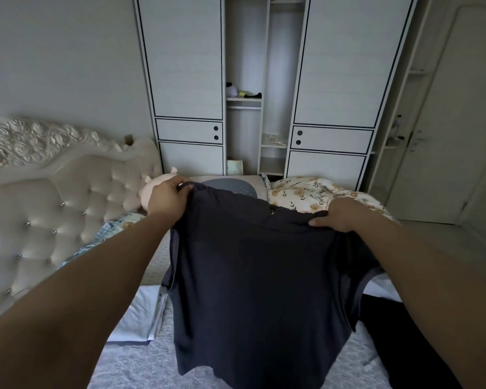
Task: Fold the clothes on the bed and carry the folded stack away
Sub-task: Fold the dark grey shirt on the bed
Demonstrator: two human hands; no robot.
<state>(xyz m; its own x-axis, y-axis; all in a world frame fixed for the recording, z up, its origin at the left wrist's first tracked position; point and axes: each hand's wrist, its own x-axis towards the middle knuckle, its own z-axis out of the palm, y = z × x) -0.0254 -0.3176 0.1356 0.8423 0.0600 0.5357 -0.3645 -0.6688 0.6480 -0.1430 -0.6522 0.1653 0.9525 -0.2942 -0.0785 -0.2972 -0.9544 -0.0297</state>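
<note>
Grey bed (141, 369) below; a dark shirt (258, 290) hangs over it, pinched at the shoulders by left hand (166, 199) at ten o'clock and right hand (338, 216) at two, its long axis vertical.

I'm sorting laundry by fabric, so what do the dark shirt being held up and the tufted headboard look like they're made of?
The dark shirt looks like thin, matte knit jersey, maybe cotton or a blend: it drapes limp from each hand's grip and shows no sheen. The headboard looks like glossy cream leather or faux leather, with shiny button tufting and highlights; which of the two can't be told.
</note>
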